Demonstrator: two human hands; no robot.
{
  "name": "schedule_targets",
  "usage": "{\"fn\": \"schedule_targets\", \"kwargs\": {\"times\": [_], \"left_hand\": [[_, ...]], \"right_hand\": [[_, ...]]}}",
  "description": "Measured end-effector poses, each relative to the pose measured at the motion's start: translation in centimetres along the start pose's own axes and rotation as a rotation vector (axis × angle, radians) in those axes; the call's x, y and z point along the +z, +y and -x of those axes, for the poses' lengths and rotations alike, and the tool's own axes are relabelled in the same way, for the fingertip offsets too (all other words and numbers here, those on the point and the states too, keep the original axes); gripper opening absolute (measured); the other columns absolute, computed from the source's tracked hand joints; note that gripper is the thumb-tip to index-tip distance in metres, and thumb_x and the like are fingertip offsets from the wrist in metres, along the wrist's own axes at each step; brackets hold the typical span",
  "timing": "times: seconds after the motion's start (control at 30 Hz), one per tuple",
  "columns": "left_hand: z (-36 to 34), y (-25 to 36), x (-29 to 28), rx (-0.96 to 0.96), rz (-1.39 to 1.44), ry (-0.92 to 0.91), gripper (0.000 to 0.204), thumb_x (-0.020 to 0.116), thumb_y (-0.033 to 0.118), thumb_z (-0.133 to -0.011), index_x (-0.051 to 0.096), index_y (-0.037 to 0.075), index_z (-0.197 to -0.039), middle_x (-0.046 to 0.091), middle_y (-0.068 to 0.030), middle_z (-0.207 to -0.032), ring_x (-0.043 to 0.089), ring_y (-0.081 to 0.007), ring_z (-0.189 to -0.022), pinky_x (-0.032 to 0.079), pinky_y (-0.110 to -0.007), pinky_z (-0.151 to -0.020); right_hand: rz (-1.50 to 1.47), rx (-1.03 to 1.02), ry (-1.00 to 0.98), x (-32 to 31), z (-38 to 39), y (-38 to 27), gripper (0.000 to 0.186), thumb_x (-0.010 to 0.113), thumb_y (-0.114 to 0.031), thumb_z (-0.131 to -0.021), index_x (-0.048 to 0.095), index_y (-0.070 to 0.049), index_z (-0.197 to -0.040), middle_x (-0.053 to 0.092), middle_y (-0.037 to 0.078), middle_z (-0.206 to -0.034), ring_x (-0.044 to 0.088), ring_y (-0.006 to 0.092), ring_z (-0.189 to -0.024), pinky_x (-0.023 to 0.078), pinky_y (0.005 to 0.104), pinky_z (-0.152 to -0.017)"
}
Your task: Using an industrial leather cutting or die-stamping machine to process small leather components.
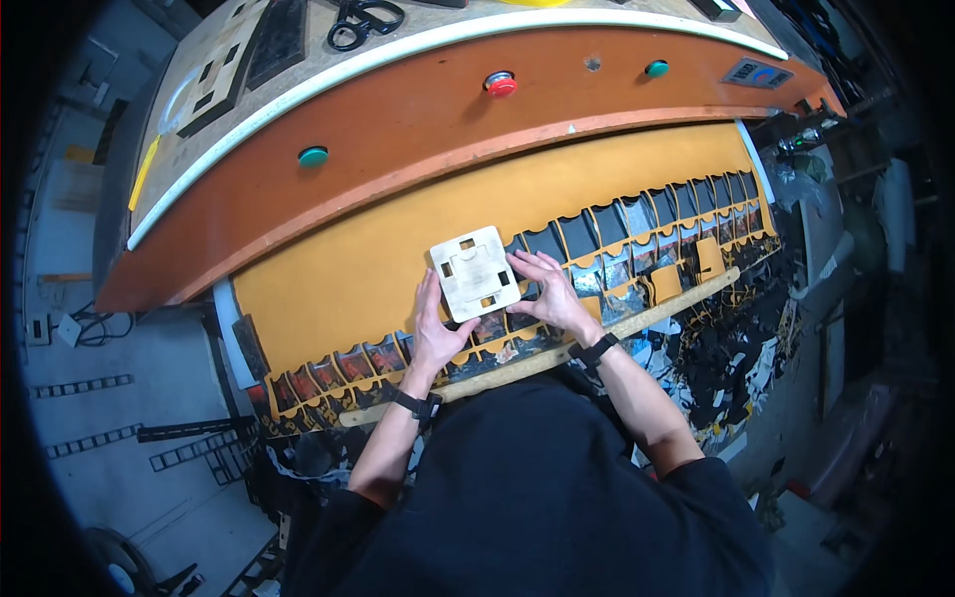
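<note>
Between my two hands sits a square, pale wooden die board [479, 298] with rounded corners and several dark slots. My left hand [438, 328] holds its left edge and lower left corner, fingers along the side and thumb at the bottom. Across from it, my right hand [555, 296] grips the right edge, thumb near the lower corner. Beneath the board lies a wide mustard-yellow sheet [368, 269]. Rows of cut-out openings run along the sheet's near side, with dark material showing through. Whether the board touches the sheet I cannot tell.
An orange machine beam [418, 114] spans the far side, with a red button [500, 84] and green buttons [313, 156]. Black scissors [364, 24] lie on top. Loose yellow cut pieces [666, 284] rest at right, near a wooden rail [657, 316]. Scraps [711, 373] heap below.
</note>
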State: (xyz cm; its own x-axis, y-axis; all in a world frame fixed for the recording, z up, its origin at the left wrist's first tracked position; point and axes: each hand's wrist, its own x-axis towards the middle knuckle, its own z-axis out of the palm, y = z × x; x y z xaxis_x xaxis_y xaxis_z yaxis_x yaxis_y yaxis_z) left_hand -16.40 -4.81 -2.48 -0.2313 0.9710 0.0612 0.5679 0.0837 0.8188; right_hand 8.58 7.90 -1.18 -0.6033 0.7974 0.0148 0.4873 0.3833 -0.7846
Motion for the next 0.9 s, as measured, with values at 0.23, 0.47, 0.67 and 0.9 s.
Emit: {"fn": "schedule_targets", "kwargs": {"times": [0.23,0.47,0.67,0.9], "left_hand": [[-0.6,0.5,0.2,-0.004,-0.010,-0.002,0.120,0.103,0.016,-0.073,0.035,-0.003,-0.170,0.041,-0.0316,-0.174,0.038,-0.0469,-0.163,0.037,-0.053,-0.134],[-1.1,1.3,0.3,0.003,-0.082,0.028,0.114,0.101,0.016,-0.075,0.038,-0.005,-0.169,0.045,-0.0331,-0.171,0.043,-0.0471,-0.161,0.035,-0.054,-0.134],[-1.2,1.4,0.5,0.020,-0.123,0.017,0.116,0.101,0.020,-0.075,0.038,-0.004,-0.169,0.044,-0.0332,-0.171,0.041,-0.0483,-0.162,0.034,-0.056,-0.135],[-0.2,1.4,0.3,0.020,-0.113,0.018,0.118,0.102,0.021,-0.076,0.035,-0.002,-0.171,0.040,-0.0332,-0.174,0.038,-0.0511,-0.162,0.035,-0.057,-0.134]], "right_hand": [[0.009,0.032,0.008,0.0,-0.4,1.0,0.103,0.106,-0.029,-0.065,0.065,-0.017,-0.159,0.064,0.015,-0.162,0.055,0.0343,-0.153,0.036,0.0493,-0.133],[-0.009,0.026,0.001,-0.3,-0.8,1.2,0.103,0.106,-0.030,-0.065,0.065,-0.018,-0.159,0.062,0.015,-0.163,0.053,0.0368,-0.154,0.036,0.0508,-0.132],[-0.022,0.023,0.014,-0.7,-0.6,1.5,0.103,0.106,-0.029,-0.065,0.066,-0.017,-0.158,0.063,0.014,-0.163,0.054,0.0368,-0.152,0.037,0.0492,-0.131],[0.007,-0.015,0.040,-0.7,0.1,0.8,0.104,0.107,-0.032,-0.065,0.065,-0.014,-0.158,0.065,0.017,-0.159,0.058,0.0351,-0.150,0.037,0.0512,-0.132]]}}
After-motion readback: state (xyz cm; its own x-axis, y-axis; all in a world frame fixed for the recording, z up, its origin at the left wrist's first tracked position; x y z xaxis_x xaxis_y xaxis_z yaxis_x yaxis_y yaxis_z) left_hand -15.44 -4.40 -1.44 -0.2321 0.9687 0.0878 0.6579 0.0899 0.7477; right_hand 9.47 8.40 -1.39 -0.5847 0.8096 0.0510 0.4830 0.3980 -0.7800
